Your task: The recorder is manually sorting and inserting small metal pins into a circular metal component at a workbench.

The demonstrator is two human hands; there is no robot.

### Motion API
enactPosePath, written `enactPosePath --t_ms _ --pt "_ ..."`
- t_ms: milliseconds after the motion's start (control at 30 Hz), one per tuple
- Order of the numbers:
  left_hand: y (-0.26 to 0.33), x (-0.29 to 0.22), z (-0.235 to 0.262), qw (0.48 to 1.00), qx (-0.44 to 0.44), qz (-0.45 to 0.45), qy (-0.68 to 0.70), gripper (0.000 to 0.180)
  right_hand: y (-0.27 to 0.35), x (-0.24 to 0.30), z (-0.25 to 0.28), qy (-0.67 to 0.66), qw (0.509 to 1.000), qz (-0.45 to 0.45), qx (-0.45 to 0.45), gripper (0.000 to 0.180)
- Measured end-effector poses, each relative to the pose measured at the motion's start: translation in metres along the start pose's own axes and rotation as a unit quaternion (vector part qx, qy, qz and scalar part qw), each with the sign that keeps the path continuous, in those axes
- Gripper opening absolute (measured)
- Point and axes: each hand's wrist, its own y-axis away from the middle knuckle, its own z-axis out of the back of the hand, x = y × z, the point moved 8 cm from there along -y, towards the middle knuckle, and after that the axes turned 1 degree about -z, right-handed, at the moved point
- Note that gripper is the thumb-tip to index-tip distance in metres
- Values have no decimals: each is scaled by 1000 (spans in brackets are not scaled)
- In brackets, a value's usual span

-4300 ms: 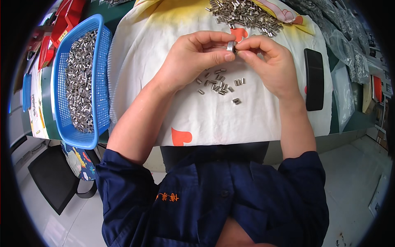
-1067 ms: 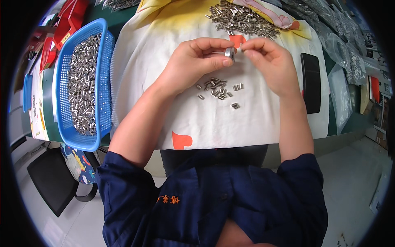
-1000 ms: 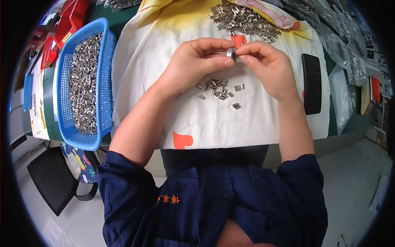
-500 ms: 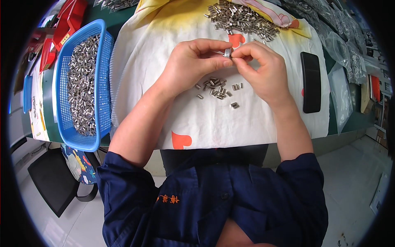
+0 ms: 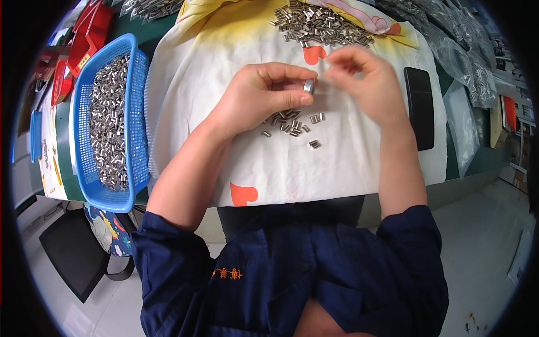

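My left hand [image 5: 264, 92] is closed, pinching a short, shiny metal cylinder [image 5: 309, 86] between thumb and fingertips above the cloth. It looks a bit wider than the loose pieces below; its exact kind is too small to make out. To its right, my right hand [image 5: 362, 76] is raised, its fingers bent and smeared by motion, apart from the left. Whether anything is in those fingers does not show. Beneath my hands lies a small scatter of silver metal pins [image 5: 293, 124], partly hidden by my left hand. A bigger heap of such pins [image 5: 320, 25] sits at the far edge.
A blue plastic basket [image 5: 135, 121] full of metal pins stands at the left. The white cloth [image 5: 191, 73] with red hearts covers the table. A black phone [image 5: 420, 106] lies at the right, beside clear plastic bags [image 5: 463, 126]. Red trays [image 5: 87, 33] are at the far left.
My right hand has drawn away from the metal cylinder, moving right and slightly up. My left hand still pinches the cylinder, a little lower in the picture. The whole view has shifted slightly.
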Motion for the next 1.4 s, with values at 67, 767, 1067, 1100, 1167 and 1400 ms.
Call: enactPosePath --t_ms 67,767,1067,1100,1167,1400 --pt "0 -1 -7 999 33 13 -5 31 -7 -15 21 14 999 -10 -49 12" --pt "-5 -4 7 995 -26 -53 77 34 9 16 -17 -36 997 72 17 9" --pt "-4 -4 10 995 -69 -41 58 32 16 38 -20 97 984 136 -56 6" --pt "-4 -4 9 996 -56 -39 62 32 17 38 -20 97 984 136 -56 6" --pt "-4 -4 9 996 -52 -40 64 32 18 36 -20 87 985 139 -47 7" --pt "-1 -6 2 999 -24 -24 31 31 8 18 -15 1 998 47 51 9"
